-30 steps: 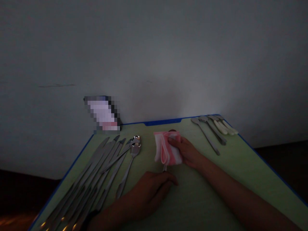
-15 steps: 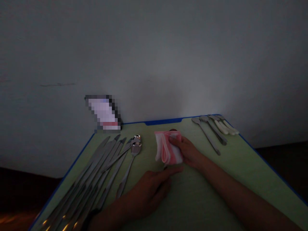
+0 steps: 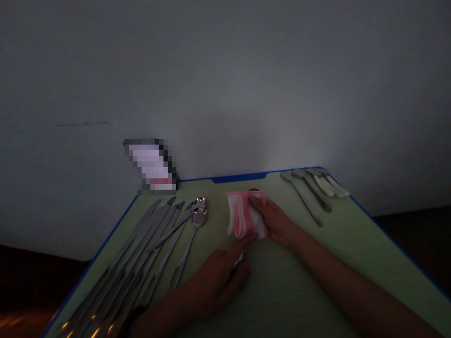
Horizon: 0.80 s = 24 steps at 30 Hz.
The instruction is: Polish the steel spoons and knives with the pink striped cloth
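Head view, pink cloth (image 3: 244, 219) lengthwise toward wall (image 3: 225, 70)

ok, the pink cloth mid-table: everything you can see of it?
The pink-and-white cloth is soft fabric folded into a thick pad, with looped layers showing along its left edge. It sits near the far middle of the green, blue-edged table. The right hand holds its right side, fingers across the top. The left hand touches its near edge with one outstretched finger. The light is too dim to show weave or stains.
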Tool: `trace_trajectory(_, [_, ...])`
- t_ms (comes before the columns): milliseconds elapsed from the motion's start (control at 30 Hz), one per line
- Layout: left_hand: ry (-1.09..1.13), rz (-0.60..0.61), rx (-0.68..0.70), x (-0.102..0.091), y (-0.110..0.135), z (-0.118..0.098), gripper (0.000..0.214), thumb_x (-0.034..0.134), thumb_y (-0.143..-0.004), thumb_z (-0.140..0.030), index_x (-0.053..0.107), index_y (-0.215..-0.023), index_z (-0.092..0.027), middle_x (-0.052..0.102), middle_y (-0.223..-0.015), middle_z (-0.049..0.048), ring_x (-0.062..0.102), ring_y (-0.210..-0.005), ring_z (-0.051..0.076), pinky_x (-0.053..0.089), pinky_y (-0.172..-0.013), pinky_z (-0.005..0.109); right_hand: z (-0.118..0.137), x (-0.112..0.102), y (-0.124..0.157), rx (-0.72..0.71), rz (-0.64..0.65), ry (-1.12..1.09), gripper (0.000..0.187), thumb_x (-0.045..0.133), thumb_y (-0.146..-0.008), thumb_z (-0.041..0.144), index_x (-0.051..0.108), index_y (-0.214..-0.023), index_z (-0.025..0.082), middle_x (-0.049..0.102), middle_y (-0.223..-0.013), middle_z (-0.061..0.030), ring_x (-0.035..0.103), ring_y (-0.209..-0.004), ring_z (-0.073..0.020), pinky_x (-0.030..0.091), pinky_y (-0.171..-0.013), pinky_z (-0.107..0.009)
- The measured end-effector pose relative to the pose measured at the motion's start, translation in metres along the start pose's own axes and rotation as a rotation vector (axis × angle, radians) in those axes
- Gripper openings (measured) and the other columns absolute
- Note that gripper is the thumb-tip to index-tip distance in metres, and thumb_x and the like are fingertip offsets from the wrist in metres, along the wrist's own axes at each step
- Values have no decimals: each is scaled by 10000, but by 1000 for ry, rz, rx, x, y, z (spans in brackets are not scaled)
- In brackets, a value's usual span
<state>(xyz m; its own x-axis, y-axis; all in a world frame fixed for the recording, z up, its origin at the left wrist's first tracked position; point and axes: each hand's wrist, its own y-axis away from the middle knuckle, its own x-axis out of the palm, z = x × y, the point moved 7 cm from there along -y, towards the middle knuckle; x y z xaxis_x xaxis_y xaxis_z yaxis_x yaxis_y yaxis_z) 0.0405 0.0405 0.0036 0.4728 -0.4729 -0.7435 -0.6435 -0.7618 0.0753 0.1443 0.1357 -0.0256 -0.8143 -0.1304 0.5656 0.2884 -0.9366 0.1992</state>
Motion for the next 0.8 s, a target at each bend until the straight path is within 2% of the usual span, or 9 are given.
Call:
trace_trajectory(200, [-29, -10, -8, 1, 1, 3, 492, 329, -948, -297, 173, -1412, -251, 610, -943, 38, 560, -826, 186, 447, -769, 334, -2, 0, -1, 2, 53, 10, 272, 712, -637, 305, 608, -864, 197, 638, -750, 19, 543, -623, -113, 405, -578, -227])
trace_trajectory(400, [-1, 13, 34, 1, -2, -3, 462, 317, -960, -281, 211, -1409, -253, 617, -806, -4, 569, -737, 156, 449, -724, 299, -4, -6, -1, 26, -23, 62, 266, 702, -622, 274, 622, -852, 169, 635, -725, 8, 536, -608, -111, 404, -576, -231])
trace_trajectory(533, [42, 22, 90, 0, -3, -8, 474, 314, -962, -247, 187, -1418, -263, 618, -755, -24, 572, -676, 138, 452, -694, 280, -3, -4, 0, 29, -21, 47, 263, 702, -627, 279, 620, -857, 184, 633, -733, 13, 538, -619, -113, 401, -580, -233])
trace_trajectory(800, [21, -13, 88, 0, -1, -6, 530, 336, -952, -239, 115, -1433, -251, 635, -771, -17, 559, -685, 150, 455, -704, 312, -4, -2, -1, 15, 25, 31, 252, 697, -645, 284, 620, -863, 184, 640, -755, 11, 549, -640, -121, 405, -613, -248])
